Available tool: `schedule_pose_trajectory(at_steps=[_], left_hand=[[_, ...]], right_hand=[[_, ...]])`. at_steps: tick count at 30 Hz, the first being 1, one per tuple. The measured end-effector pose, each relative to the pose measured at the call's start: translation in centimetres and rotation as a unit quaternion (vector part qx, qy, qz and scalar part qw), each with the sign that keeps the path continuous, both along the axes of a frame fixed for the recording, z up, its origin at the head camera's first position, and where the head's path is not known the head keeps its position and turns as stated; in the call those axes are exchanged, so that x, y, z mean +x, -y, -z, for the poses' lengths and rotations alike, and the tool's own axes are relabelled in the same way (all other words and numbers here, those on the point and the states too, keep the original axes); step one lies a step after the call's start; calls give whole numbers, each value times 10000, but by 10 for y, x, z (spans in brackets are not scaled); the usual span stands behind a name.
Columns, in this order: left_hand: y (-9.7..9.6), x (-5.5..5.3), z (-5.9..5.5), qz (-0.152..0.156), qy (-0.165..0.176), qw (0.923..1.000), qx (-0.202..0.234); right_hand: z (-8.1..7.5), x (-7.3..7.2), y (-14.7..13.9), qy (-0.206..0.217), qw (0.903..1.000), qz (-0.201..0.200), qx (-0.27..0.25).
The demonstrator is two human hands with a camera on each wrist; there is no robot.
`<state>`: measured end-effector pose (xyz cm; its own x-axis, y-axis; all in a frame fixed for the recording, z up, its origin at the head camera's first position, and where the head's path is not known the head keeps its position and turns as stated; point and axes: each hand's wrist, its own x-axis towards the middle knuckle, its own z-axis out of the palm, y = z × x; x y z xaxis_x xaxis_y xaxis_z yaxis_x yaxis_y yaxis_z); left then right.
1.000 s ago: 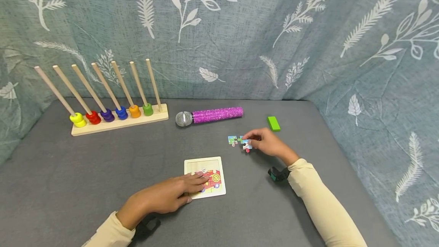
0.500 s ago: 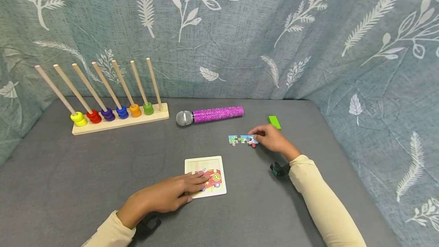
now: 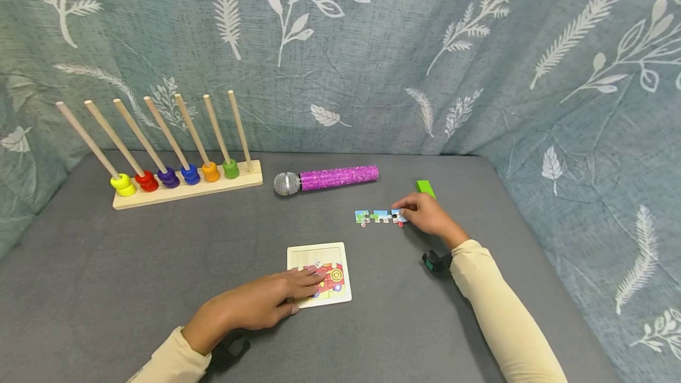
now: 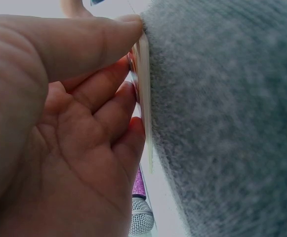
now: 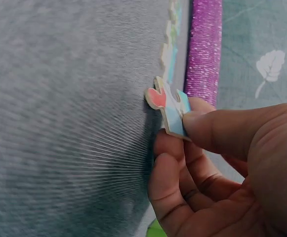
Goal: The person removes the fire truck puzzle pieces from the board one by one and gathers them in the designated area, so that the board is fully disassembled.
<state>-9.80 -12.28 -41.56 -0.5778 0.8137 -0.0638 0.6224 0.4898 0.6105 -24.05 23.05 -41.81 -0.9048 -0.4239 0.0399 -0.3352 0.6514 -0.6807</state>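
My left hand (image 3: 268, 301) rests with its fingers laid out on a square wooden puzzle tray (image 3: 347, 276). Its thumb touches the tray's edge in the left wrist view. Inside the tray, red and yellow pieces (image 3: 334, 279) fill the lower part, some covered by my fingers. Between thumb and fingers, my right hand (image 3: 430, 217) pinches a light-blue puzzle piece (image 5: 172, 112) with a red knob, tilted in the right wrist view. To its left in the head view, two more pieces, a green and blue one (image 3: 362, 216) and a blue one (image 3: 380, 216), lie in a row.
A purple glittery microphone (image 3: 339, 178) lies behind the pieces. A green block (image 3: 425, 187) sits just beyond my right hand. At the back left stands a wooden peg rack (image 3: 239, 180) with coloured rings. A patterned curtain (image 3: 372, 105) hangs behind the table.
My right hand has shifted rightward with the pinched piece, away from the two others, so a gap shows beside the middle piece. My left hand has stayed on the tray.
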Motion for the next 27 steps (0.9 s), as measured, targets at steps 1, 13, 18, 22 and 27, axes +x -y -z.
schedule_pose_trajectory(at_steps=[1, 13, 18, 22, 27], left_hand=[[0, 0, 0, 0, -28, 10000, 2], [-1, 0, 1, -47, -55, 10000, -37], [-1, 1, 0, -52, 23, 10000, -43], [-2, 1, 0, -58, 67, 10000, -38], [-2, 1, 0, -62, -22, 10000, 1]], right_hand=[[0, 0, 0, 26, 10000, 37, 30], [8, 1, 4, -173, 9980, 433, 436], [7, 2, 5, -310, 9970, 522, 485], [6, 2, 5, -275, 9967, 550, 539], [7, 3, 5, -260, 9961, 586, 601]])
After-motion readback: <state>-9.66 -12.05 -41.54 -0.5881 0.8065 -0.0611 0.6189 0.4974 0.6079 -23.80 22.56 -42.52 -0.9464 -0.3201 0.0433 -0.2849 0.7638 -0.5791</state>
